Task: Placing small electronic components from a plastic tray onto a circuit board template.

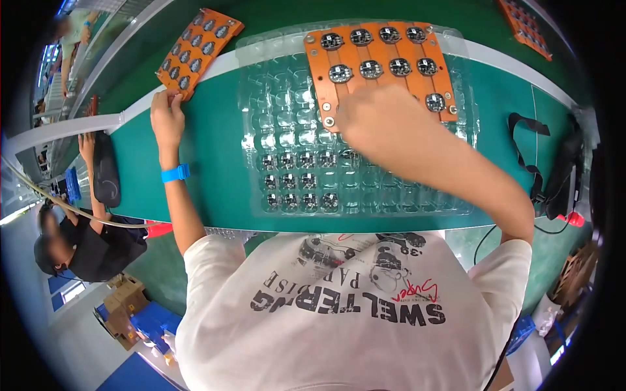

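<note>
Your left hand (168, 120) touches the near corner of an orange rectangular plate of round boards (207, 60) at the green desk's (215, 150) far-left edge. Your right hand (375, 114) covers a second orange plate (383, 52) over the clear plastic tray's (250, 117) far-right corner. I cannot tell either grip.

This looks like an electronics factory workshop: a long green table (218, 163) carries a clear plastic tray (385, 203) with rows of pockets, some filled with little circuit boards (308, 181), and an orange plate (382, 53) set with round circuit pieces (399, 66). A co-worker (98, 251) in black is at the left, near stacked cardboard boxes (124, 301).
</note>
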Action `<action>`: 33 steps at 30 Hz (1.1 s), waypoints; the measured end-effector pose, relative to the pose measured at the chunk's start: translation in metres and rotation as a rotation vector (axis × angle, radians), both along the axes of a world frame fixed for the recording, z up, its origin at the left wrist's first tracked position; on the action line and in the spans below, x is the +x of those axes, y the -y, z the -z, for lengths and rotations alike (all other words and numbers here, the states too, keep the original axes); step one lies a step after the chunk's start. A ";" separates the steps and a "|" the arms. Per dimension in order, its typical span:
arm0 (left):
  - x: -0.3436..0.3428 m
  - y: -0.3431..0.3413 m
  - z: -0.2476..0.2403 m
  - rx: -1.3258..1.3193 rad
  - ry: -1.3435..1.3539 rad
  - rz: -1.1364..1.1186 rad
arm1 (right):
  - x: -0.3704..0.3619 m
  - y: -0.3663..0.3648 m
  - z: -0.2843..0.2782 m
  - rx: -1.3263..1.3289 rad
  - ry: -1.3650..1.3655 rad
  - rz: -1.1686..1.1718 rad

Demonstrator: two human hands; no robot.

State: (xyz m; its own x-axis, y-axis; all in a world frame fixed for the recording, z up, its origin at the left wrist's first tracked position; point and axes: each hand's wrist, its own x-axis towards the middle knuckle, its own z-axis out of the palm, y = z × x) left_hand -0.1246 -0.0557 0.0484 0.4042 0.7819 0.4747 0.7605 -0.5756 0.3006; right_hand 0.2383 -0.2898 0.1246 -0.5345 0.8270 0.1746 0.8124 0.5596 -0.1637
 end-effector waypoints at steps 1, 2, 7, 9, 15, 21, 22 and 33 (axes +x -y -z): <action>-0.002 0.008 -0.001 -0.006 0.000 -0.016 | -0.004 0.006 -0.002 -0.005 0.031 -0.012; -0.003 0.015 0.000 -0.012 0.001 -0.030 | -0.007 0.008 -0.004 -0.009 0.062 -0.024; -0.022 0.045 -0.008 -0.109 0.024 -0.085 | 0.013 0.000 0.000 0.020 -0.082 0.074; -0.038 0.051 -0.007 -0.116 -0.018 -0.081 | 0.013 -0.003 0.004 0.005 -0.114 0.083; -0.054 0.065 -0.018 0.081 -0.265 -0.120 | 0.007 -0.008 0.009 -0.067 -0.066 0.085; 0.077 0.119 -0.057 -0.233 0.077 0.173 | 0.019 -0.012 0.016 -0.069 -0.158 0.116; 0.095 0.126 -0.063 -0.159 0.021 0.353 | 0.024 -0.015 0.006 -0.066 -0.161 0.107; 0.184 0.148 -0.069 -0.244 -0.082 0.805 | 0.226 -0.039 0.043 0.259 -0.772 0.735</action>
State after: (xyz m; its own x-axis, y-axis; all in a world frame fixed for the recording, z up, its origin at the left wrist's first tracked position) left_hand 0.0590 -0.2035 0.1172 0.9076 0.3171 0.2750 0.1706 -0.8773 0.4486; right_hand 0.4640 -0.2513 0.0816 0.4020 0.7887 0.4651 0.6911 0.0718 -0.7192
